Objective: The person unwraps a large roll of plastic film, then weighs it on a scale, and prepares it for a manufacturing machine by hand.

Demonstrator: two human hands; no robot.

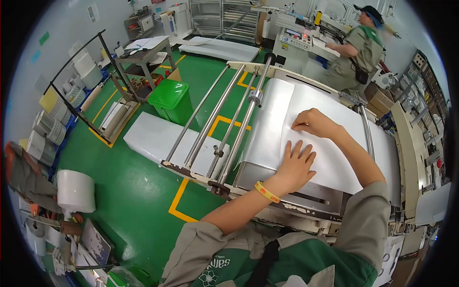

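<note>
A glossy white sheet point(325, 162) lies across the machine bed in front of me, its left part meeting a silvery, curled strip of film point(267, 119) along a visible edge. My left hand point(297, 167), with a yellow wristband point(267, 192) on the wrist, rests on the sheet with its fingers spread. Just beyond it, my right hand point(316, 123) is bent down with curled fingers, the tips touching the sheet near that edge. Whatever those fingertips pinch, if anything, is too small to make out.
Metal rollers point(215, 115) cross the machine frame at left. A green bin point(171, 99) and a long white block point(158, 136) stand on the green floor. A co-worker point(358, 52) stands at another machine point(294, 40) at the back right. A metal table point(143, 57) holds papers.
</note>
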